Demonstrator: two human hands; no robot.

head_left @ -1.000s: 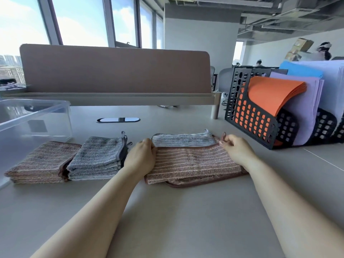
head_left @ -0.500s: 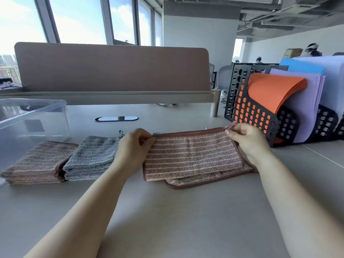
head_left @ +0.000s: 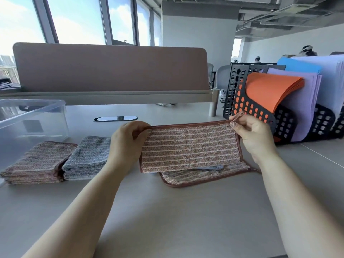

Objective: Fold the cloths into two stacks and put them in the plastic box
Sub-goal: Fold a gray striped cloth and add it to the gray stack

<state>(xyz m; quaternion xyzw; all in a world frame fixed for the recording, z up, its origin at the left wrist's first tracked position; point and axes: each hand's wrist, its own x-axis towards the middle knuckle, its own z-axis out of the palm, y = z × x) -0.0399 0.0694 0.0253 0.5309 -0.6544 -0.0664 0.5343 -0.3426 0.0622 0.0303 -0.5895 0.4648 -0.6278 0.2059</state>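
Note:
A brown striped cloth (head_left: 189,146) hangs lifted above the table, folded in half. My left hand (head_left: 128,140) pinches its upper left corner and my right hand (head_left: 255,135) pinches its upper right corner by the loop. Beneath it another brown cloth (head_left: 201,176) lies flat, with a sliver of grey cloth (head_left: 212,167) showing on top of it. To the left rest two folded stacks side by side: a brown stack (head_left: 35,162) and a grey stack (head_left: 89,157). The clear plastic box (head_left: 31,120) stands at the far left, behind the brown stack.
A black perforated file rack (head_left: 260,112) with orange, purple and blue paper stands at the right, close to my right hand. A brown desk divider (head_left: 111,67) runs along the back. A cable port (head_left: 115,118) sits in the tabletop behind the cloths.
Both hands have raised the far edge of the brown striped cloth off the pile, so it now hangs in the air. The grey cloth once showing behind it is now mostly covered.

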